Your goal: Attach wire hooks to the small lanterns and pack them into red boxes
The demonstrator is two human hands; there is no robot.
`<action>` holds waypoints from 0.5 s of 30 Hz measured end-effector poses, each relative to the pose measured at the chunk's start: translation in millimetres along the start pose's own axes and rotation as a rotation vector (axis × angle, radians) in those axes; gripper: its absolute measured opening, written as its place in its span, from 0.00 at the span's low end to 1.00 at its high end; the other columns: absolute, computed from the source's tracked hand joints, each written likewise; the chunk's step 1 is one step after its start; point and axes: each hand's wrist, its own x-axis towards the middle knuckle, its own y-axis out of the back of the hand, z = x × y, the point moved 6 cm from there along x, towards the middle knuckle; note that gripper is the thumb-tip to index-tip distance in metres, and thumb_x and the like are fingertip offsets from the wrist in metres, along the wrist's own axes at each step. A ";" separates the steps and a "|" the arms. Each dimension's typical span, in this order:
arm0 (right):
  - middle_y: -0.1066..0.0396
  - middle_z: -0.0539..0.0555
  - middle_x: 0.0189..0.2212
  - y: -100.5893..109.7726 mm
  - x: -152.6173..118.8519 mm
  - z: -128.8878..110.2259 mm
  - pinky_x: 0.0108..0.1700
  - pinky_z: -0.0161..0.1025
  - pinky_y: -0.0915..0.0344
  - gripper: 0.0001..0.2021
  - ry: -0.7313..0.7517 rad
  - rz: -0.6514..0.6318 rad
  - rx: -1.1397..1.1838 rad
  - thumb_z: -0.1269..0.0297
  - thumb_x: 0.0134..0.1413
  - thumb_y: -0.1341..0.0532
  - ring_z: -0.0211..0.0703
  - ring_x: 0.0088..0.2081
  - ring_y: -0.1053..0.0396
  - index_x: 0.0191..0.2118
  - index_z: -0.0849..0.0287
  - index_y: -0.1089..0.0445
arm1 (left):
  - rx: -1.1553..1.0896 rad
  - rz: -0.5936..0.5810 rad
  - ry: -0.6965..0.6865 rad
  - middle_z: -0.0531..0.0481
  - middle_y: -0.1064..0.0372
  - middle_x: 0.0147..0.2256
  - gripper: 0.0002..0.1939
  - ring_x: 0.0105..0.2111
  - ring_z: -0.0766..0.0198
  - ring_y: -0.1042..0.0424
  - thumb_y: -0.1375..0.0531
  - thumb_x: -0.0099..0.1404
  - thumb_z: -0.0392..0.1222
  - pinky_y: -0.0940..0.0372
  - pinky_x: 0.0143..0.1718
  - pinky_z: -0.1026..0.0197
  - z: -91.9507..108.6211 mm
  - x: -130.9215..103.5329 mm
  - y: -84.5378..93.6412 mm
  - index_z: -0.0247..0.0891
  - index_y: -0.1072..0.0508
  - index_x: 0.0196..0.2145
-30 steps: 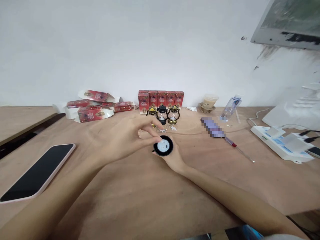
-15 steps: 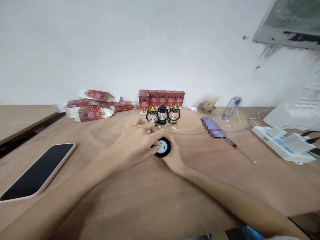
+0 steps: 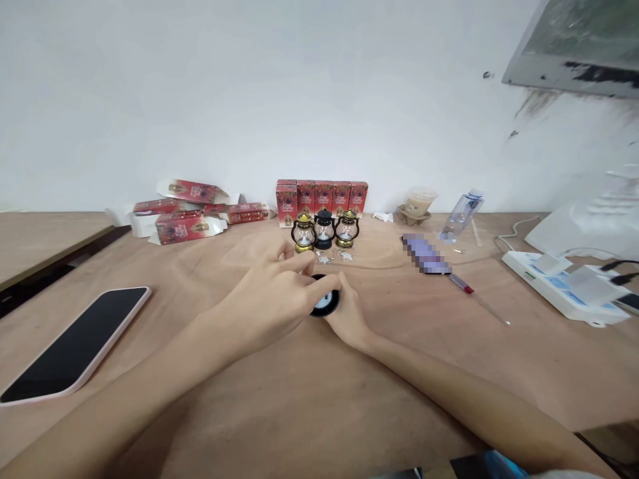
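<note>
My right hand (image 3: 350,313) is wrapped round a small black lantern base (image 3: 325,307), its round underside with a white centre turned toward me. Whatever joins it beyond is hidden in the hand. Over that underside reaches my left hand (image 3: 287,286), its index finger bent across to the far rim. The left thumb tip is hidden, so anything pinched there cannot be made out. Just beyond the hands stand three miniature lanterns, a gold-based one (image 3: 303,234), a black one (image 3: 324,231) and another gold-based one (image 3: 346,230). Small white-and-silver pieces (image 3: 345,255) lie before them.
Red boxes (image 3: 323,197) stand in a row by the wall; opened ones (image 3: 182,226) are heaped left. A phone (image 3: 80,346) lies at left. On the right are a screwdriver (image 3: 469,291), a cup (image 3: 420,201), a bottle (image 3: 462,216) and a power strip (image 3: 559,286).
My left hand has shifted slightly right, its index finger now crossing the base and covering more of the white centre. My right hand has barely moved.
</note>
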 end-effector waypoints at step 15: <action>0.34 0.45 0.25 0.0 0.6 5.7 0.27 0.35 0.40 0.10 0.011 0.025 0.005 0.63 0.42 0.41 0.39 0.26 0.35 0.28 0.54 0.47 | 0.101 0.073 -0.085 0.53 0.29 0.21 0.11 0.33 0.63 0.34 0.49 0.66 0.30 0.46 0.36 0.56 17.3 3.1 0.4 0.38 0.30 0.31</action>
